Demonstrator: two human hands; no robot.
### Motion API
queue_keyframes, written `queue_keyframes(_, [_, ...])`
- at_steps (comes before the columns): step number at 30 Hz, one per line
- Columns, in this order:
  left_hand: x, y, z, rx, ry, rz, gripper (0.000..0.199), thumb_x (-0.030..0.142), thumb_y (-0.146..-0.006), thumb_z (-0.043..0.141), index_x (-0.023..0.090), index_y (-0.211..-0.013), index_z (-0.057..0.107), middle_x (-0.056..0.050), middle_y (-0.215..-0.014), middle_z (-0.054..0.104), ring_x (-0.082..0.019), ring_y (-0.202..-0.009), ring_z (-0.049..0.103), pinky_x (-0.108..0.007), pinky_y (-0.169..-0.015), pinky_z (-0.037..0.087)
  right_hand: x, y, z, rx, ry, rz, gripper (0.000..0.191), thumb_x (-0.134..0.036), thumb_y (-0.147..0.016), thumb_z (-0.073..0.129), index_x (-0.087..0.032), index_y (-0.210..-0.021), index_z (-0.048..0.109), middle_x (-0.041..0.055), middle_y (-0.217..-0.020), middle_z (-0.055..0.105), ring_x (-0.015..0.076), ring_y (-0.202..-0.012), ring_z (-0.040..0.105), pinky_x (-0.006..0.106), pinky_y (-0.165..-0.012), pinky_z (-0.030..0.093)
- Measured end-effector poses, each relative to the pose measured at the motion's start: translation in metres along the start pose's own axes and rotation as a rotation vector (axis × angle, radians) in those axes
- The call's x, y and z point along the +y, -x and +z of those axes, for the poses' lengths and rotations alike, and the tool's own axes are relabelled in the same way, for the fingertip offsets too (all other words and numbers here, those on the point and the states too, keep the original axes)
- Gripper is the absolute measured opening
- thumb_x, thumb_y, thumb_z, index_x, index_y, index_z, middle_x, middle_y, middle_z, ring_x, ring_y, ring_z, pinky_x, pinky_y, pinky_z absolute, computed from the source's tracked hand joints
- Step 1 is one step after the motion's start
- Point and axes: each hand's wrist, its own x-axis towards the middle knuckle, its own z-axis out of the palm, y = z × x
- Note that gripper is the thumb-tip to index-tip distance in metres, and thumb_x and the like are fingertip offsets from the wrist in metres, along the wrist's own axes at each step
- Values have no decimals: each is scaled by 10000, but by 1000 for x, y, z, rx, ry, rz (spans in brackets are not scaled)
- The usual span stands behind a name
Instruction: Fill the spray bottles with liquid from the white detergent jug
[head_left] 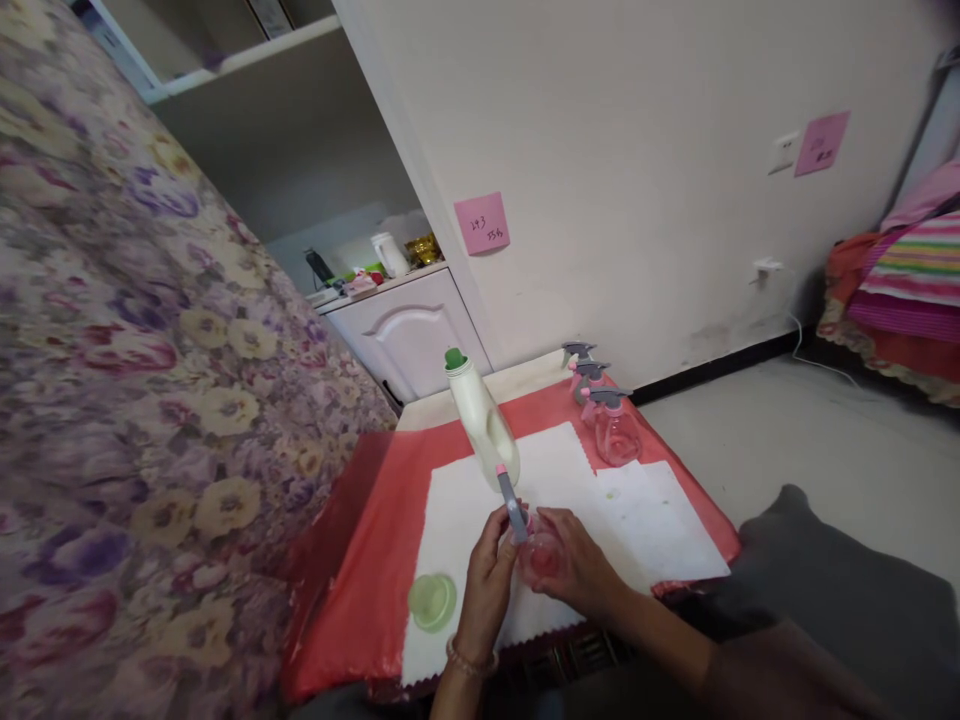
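Observation:
Over the white cloth, a clear pink spray bottle (pixel 541 562) with a grey trigger head (pixel 513 508) is held between both hands. My left hand (pixel 491 565) is closed round the neck and trigger side. My right hand (pixel 581 565) wraps the bottle's body from the right. Just beyond stands a tall cream jug (pixel 480 415) with a green spout at its top and a handle on its right side. A green translucent cap or cup (pixel 433 602) lies left of my left hand.
Several similar spray bottles (pixel 619 435) stand at the table's back right. White paper sheets (pixel 660 520) lie on the right of the red tablecloth (pixel 360 580). A floral curtain (pixel 165 400) hangs at left; a cabinet (pixel 412 335) and wall are behind.

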Motion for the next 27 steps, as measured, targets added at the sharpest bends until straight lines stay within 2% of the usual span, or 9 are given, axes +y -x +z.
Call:
queue_keyframes(8, [9,1,0,-4,-11,-1,390,387,-882,557,197,-1219,604,-102,-1312,621,-273,-1224,550,-418,-1071,394,-3,-2,-2,-7,11,1,799,-189,-597,798,-231,-1302,425,99,-1230,538,292,-1135,527,468,-1006,440])
queue_keyframes(12, [15,2,1,-3,-9,-23,372,404,-921,484,213,-1215,607,-74,-1299,629,-253,-1214,548,-400,-1087,369,-2,-2,-1,-7,11,-5,804,-187,-599,800,-250,-1306,422,91,-1230,541,289,-1131,532,461,-995,447])
queue_keyframes(15, [19,0,3,14,-15,-12,384,441,-922,474,201,-1182,623,-74,-1212,672,-251,-1132,591,-384,-1029,416,0,-1,0,6,11,-16,819,-193,-599,804,-261,-1315,413,90,-1240,537,291,-1143,531,458,-1008,441])
queue_keyframes(20, [25,-6,8,68,-39,-34,346,460,-832,613,180,-1030,661,-66,-957,717,-246,-973,637,-346,-888,477,0,-1,0,1,19,-8,833,-196,-591,809,-246,-1319,407,94,-1229,535,302,-1145,523,493,-1017,428])
queue_keyframes(27, [32,-8,3,-27,-38,-53,372,450,-854,588,189,-1103,680,-54,-998,720,-234,-959,626,-316,-868,466,5,-1,2,-2,8,0,849,-192,-584,817,-245,-1328,412,93,-1243,531,293,-1149,518,471,-1021,432])
